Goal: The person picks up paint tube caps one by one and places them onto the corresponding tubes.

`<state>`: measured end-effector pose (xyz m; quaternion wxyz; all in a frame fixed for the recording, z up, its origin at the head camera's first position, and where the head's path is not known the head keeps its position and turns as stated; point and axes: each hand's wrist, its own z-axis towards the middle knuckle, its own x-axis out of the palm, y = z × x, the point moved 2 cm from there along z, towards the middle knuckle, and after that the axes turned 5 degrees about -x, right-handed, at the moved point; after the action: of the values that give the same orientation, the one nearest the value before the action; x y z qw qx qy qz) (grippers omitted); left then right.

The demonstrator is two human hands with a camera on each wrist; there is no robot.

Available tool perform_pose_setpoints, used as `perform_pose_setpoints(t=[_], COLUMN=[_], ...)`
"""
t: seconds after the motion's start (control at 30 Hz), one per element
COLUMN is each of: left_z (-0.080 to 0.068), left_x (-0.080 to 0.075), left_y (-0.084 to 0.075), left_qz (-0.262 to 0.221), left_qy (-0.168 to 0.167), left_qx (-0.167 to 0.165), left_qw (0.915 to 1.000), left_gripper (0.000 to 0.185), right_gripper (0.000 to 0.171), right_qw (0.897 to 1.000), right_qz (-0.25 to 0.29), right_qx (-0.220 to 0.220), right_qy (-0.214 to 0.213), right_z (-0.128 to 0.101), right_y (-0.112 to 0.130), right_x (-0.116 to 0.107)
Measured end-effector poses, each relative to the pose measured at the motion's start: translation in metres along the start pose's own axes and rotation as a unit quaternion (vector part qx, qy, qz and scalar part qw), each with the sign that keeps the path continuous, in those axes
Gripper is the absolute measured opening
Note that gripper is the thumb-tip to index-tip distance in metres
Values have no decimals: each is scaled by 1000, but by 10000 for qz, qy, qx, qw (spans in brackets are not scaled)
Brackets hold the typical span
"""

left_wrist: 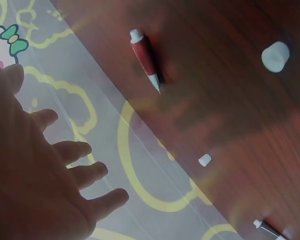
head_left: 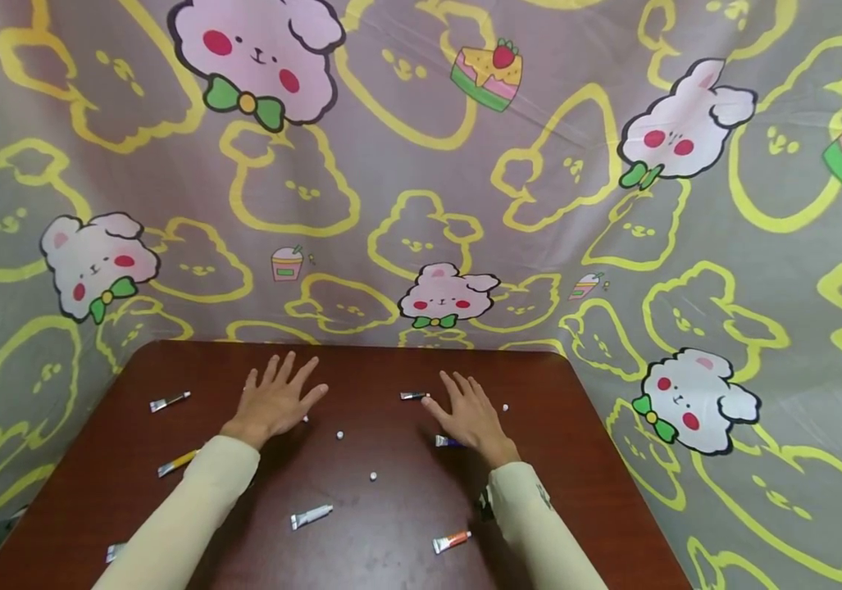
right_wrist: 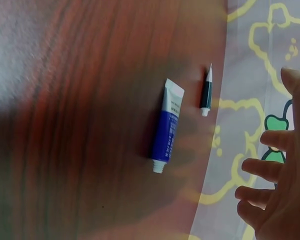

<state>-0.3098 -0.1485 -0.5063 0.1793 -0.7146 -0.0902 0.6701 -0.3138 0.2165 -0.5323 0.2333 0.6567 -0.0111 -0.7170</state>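
Observation:
My left hand (head_left: 273,401) is over the back left of the table, palm down with the fingers spread, holding nothing. In the left wrist view a red paint tube (left_wrist: 146,57) lies near the table edge, with a small white cap (left_wrist: 205,160) and a larger-looking white cap (left_wrist: 275,56) about it. My right hand (head_left: 471,416), also spread and holding nothing, reaches over a blue paint tube (head_left: 446,441). That tube's threaded nozzle shows bare in the right wrist view. Just beyond the right thumb is a black paint tube (head_left: 413,396).
Other tubes lie about the dark red table (head_left: 361,565): a white one (head_left: 311,516), an orange one (head_left: 452,542), a yellow one (head_left: 175,463) beside the left sleeve and a dark one (head_left: 170,401). Loose white caps (head_left: 372,476) are scattered between. A patterned curtain (head_left: 391,164) surrounds the table.

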Motion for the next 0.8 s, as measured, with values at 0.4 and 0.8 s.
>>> perform_pose_setpoints(t=[0.4, 0.8], left_z=[-17, -40], left_x=[12, 21], left_y=[-1, -5], left_qz=[93, -69], left_qy=[-120, -255], left_qx=[203, 422], left_qw=[9997, 9988], left_gripper=[73, 69], right_gripper=[82, 82], right_qw=[9999, 9993], right_qz=[56, -54], right_qx=[-107, -363], right_qy=[-85, -104], right_z=[-13, -23], right_y=[17, 45], right_x=[11, 15])
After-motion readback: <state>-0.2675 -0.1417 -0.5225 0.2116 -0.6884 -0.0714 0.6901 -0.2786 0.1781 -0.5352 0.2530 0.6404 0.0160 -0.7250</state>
